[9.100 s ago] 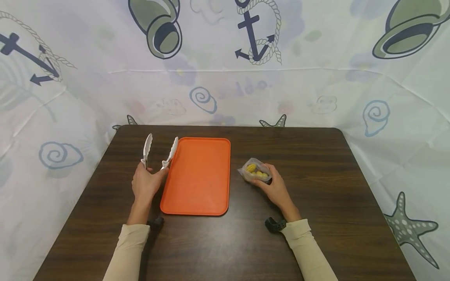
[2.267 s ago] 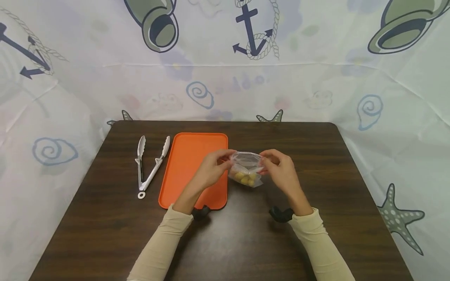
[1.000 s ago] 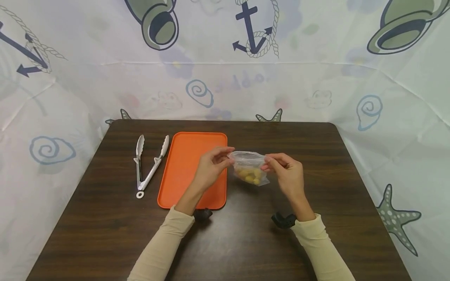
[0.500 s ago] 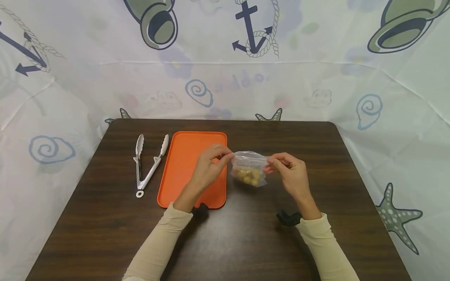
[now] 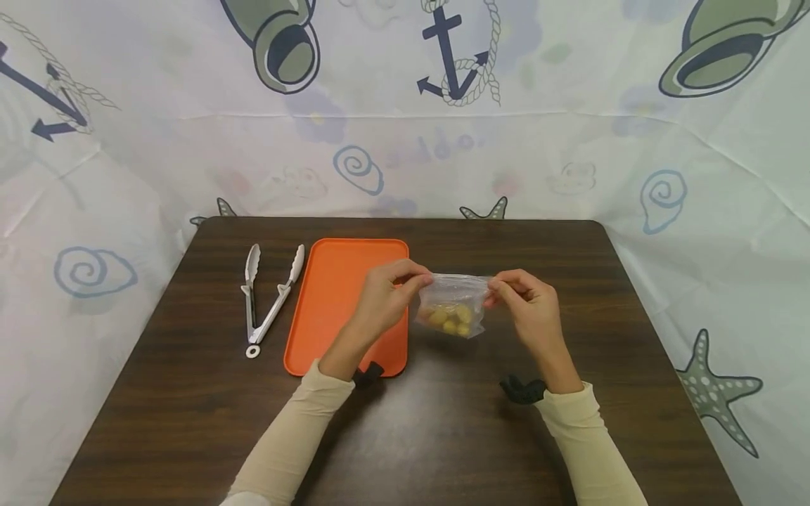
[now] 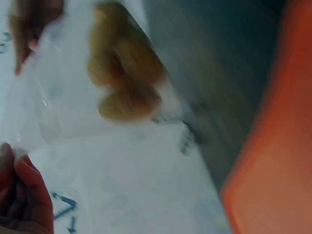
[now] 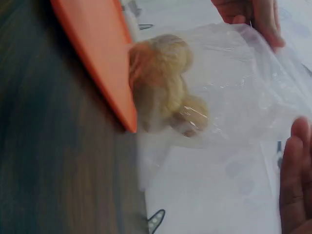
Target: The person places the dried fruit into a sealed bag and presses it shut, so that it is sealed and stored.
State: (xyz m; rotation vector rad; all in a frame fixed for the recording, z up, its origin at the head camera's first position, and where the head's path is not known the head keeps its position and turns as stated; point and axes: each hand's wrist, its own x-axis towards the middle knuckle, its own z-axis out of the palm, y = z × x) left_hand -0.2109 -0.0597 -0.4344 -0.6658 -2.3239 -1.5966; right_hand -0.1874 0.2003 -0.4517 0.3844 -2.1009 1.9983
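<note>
Between my hands hangs a small clear plastic bag [image 5: 457, 287], its top edge stretched nearly straight. Several rounded yellow pieces [image 5: 451, 320] are gathered in its bottom. My left hand [image 5: 387, 295] pinches the top left corner between thumb and fingers, above the right side of the orange tray [image 5: 329, 302]. The top right corner is pinched by my right hand [image 5: 530, 306], over the table. In the left wrist view the yellow pieces [image 6: 124, 68] are blurred; through the plastic in the right wrist view they look lumpy.
Metal tongs [image 5: 272, 316] with pale scalloped tips lie spread apart on the table, left of the tray. The dark wood table [image 5: 405, 450] ends at a back edge against a white patterned cloth [image 5: 405, 169].
My left hand has let go of the tongs and come over to the bag. The bag, cupped in my right hand before, is now held by both corners, its gaping mouth drawn flat.
</note>
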